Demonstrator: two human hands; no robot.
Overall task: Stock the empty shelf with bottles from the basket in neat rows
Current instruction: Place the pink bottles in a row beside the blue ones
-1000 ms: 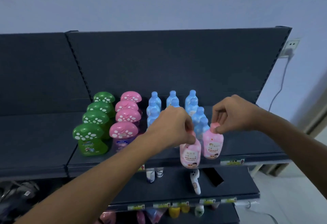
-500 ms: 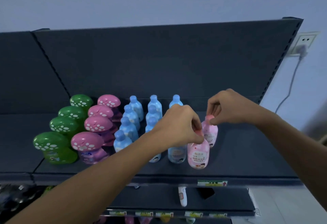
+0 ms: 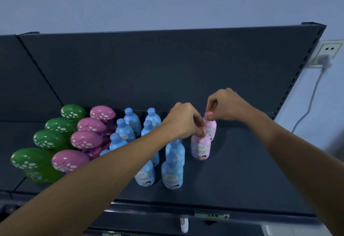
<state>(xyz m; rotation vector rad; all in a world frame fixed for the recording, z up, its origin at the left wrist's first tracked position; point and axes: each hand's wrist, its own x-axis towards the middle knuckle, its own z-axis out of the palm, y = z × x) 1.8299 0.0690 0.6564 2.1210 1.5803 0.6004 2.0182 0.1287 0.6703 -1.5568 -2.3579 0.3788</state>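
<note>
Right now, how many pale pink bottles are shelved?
2. The front pink bottle is pinched at its cap by the left hand; the rear pink bottle by the right hand.

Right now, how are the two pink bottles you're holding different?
The front pink bottle stands nearer the edge of the shelf; the back pink bottle stands behind it. The left hand pinches the front one's top, the right hand the back one's. The front one's label shows; the back one's is mostly hidden. Both are pink and upright.
</note>
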